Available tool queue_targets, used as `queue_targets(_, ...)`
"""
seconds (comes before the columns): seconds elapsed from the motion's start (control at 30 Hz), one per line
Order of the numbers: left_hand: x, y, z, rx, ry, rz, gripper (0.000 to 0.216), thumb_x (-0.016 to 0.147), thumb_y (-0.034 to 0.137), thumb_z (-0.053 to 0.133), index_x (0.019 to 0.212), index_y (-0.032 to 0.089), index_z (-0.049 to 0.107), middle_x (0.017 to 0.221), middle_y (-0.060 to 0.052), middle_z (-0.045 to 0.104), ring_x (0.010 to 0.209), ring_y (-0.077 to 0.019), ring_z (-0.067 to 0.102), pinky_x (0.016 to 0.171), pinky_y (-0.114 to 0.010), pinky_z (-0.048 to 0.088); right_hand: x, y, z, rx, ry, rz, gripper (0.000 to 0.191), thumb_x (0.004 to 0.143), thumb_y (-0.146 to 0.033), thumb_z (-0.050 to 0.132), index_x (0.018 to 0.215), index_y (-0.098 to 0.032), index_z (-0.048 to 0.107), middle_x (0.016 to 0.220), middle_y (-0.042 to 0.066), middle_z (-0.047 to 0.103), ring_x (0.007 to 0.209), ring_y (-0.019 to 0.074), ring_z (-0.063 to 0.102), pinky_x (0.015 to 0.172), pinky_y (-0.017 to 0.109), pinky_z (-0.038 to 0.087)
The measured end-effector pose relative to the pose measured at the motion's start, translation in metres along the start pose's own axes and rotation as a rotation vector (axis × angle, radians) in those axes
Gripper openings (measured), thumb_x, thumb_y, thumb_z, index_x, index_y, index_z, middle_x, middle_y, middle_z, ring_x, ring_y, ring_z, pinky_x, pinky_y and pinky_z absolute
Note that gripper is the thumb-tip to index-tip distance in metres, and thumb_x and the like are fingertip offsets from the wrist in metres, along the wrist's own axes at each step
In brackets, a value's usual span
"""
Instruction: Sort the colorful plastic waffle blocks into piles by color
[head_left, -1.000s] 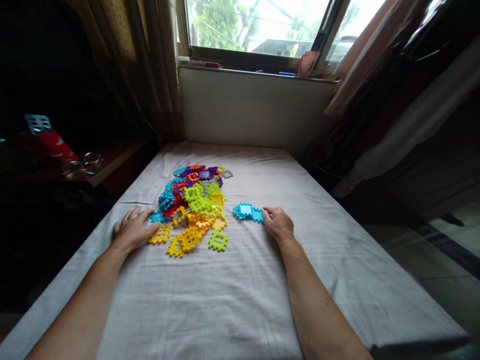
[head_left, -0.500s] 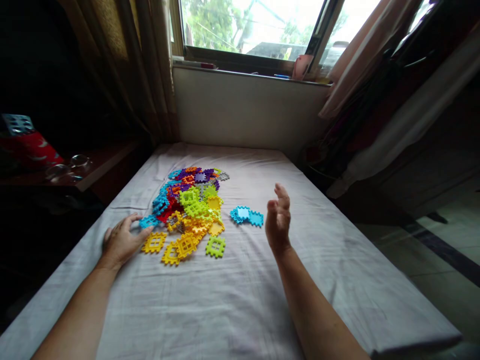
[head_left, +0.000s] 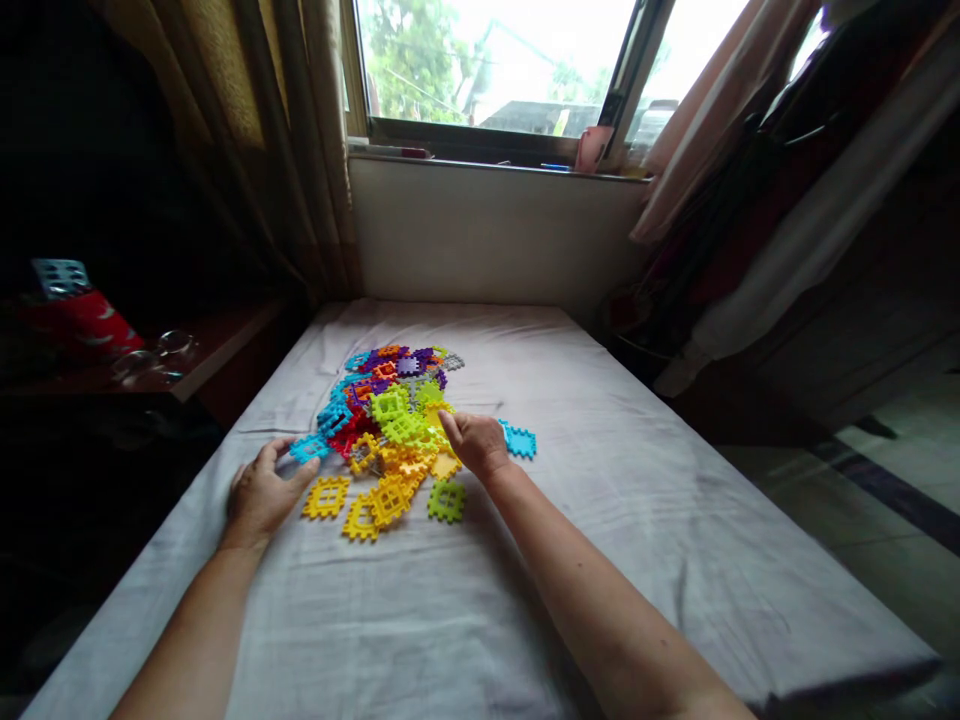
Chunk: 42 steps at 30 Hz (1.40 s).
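A heap of flat plastic interlocking tiles (head_left: 390, 410) in yellow, green, orange, red, purple and blue lies on a bed covered by a pale sheet (head_left: 480, 600). My left hand (head_left: 262, 492) rests on the sheet at the heap's left edge, fingers curled, thumb and fingertips touching a blue tile (head_left: 309, 447). My right hand (head_left: 474, 442) reaches into the heap's right side, palm down, fingers bent over the yellow and green tiles; what they hold, if anything, is hidden. Just right of that hand lie joined blue tiles (head_left: 519, 438), partly covered by it.
A wall and window sill (head_left: 487, 160) close off the far end of the bed, with curtains (head_left: 292, 150) at the left. A dark side table (head_left: 150, 365) with glass items and a red object stands left. The bed's right edge drops to a tiled floor (head_left: 885, 480).
My right hand let go of the joined blue tiles, lifted, then swung left and came down on the heap's right side. My left hand drew in slightly around the blue tile.
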<state>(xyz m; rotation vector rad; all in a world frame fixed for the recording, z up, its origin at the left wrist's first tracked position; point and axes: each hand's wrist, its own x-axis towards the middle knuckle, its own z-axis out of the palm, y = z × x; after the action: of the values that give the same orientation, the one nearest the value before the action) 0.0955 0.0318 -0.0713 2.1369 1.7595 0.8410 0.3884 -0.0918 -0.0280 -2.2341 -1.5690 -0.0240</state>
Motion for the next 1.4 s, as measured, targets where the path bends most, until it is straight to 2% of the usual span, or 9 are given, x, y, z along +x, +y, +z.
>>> queue_targets(0.17,-0.01,0.012,-0.012,-0.125,0.137,0.029,0.053,0.073,0.056,0.06,0.113,0.022,0.063,0.111,-0.009,0.072,0.105,-0.0291,0.067,0.095,-0.041,0.052,-0.025,0.006,0.014,0.196,0.148,-0.114,0.034,0.098,-0.038,0.049,0.077,-0.021,0.069,0.075,0.004,0.072,0.069,0.0134,0.064,0.063,0.023,0.038)
queue_targets(0.3,-0.029,0.038,-0.014,-0.275,0.086,0.173,0.055,0.076,0.058,0.059,0.117,0.021,0.06,0.115,-0.007,0.071,0.108,-0.0257,0.067,0.096,-0.038,0.052,-0.039,-0.014,0.02,0.537,0.142,-0.208,0.024,0.092,-0.037,0.056,0.104,-0.022,0.069,0.084,0.003,0.074,0.076,0.0152,0.067,0.075,0.025,0.047)
queue_targets(0.43,-0.049,0.076,0.002,-0.299,-0.077,0.429,0.051,0.08,0.056,0.061,0.119,0.023,0.061,0.119,-0.006,0.071,0.109,-0.0233,0.067,0.099,-0.037,0.052,-0.045,-0.027,0.025,0.92,0.008,-0.101,0.034,0.088,-0.043,0.058,0.116,-0.023,0.063,0.079,-0.001,0.071,0.066,0.0137,0.064,0.064,0.025,0.049)
queue_targets(0.6,-0.057,0.097,0.023,-0.266,-0.119,0.631,0.051,0.085,0.054,0.06,0.126,0.023,0.058,0.124,-0.008,0.069,0.117,-0.024,0.063,0.106,-0.041,0.048,-0.037,-0.01,0.027,1.143,-0.033,0.035,0.035,0.08,-0.038,0.06,0.111,-0.022,0.062,0.061,-0.008,0.059,0.052,0.011,0.055,0.054,0.023,0.047)
queue_targets(0.7,-0.045,0.089,0.023,-0.236,-0.082,0.64,0.057,0.086,0.054,0.058,0.132,0.022,0.054,0.132,-0.01,0.065,0.123,-0.0261,0.06,0.108,-0.043,0.046,-0.025,0.027,0.012,1.027,0.127,0.112,0.038,0.079,-0.038,0.058,0.112,-0.022,0.063,0.068,-0.005,0.064,0.055,0.0114,0.057,0.056,0.024,0.046)
queue_targets(0.8,-0.021,0.067,0.013,-0.157,0.012,0.495,0.054,0.087,0.053,0.054,0.13,0.02,0.056,0.127,-0.011,0.068,0.117,-0.0271,0.063,0.104,-0.042,0.049,-0.014,0.077,-0.006,0.79,0.301,0.307,0.039,0.078,-0.038,0.057,0.111,-0.02,0.066,0.073,-0.002,0.068,0.061,0.0142,0.061,0.062,0.026,0.047)
queue_targets(0.93,0.016,0.031,-0.001,0.005,0.047,0.281,0.054,0.084,0.049,0.05,0.127,0.017,0.06,0.127,-0.013,0.068,0.114,-0.0291,0.064,0.102,-0.041,0.049,-0.007,0.128,-0.014,0.483,0.325,0.528,0.037,0.078,-0.036,0.058,0.109,-0.02,0.07,0.074,0.001,0.07,0.069,0.0186,0.064,0.066,0.028,0.047)
queue_targets(1.1,0.05,0.01,-0.004,0.136,-0.113,0.176,0.059,0.079,0.049,0.05,0.128,0.018,0.063,0.128,-0.013,0.067,0.11,-0.0297,0.066,0.098,-0.04,0.051,-0.007,0.143,0.001,0.348,0.271,0.529,0.034,0.083,-0.038,0.057,0.108,-0.021,0.072,0.085,0.004,0.072,0.075,0.0203,0.065,0.069,0.03,0.047)
queue_targets(1.4,0.083,0.035,0.006,0.141,-0.336,0.092,0.058,0.075,0.051,0.054,0.124,0.023,0.067,0.111,-0.003,0.075,0.099,-0.0236,0.069,0.084,-0.028,0.052,-0.01,0.154,0.015,0.28,0.394,0.441,0.037,0.085,-0.039,0.05,0.1,-0.017,0.075,0.093,0.008,0.067,0.077,0.0183,0.062,0.079,0.031,0.048)
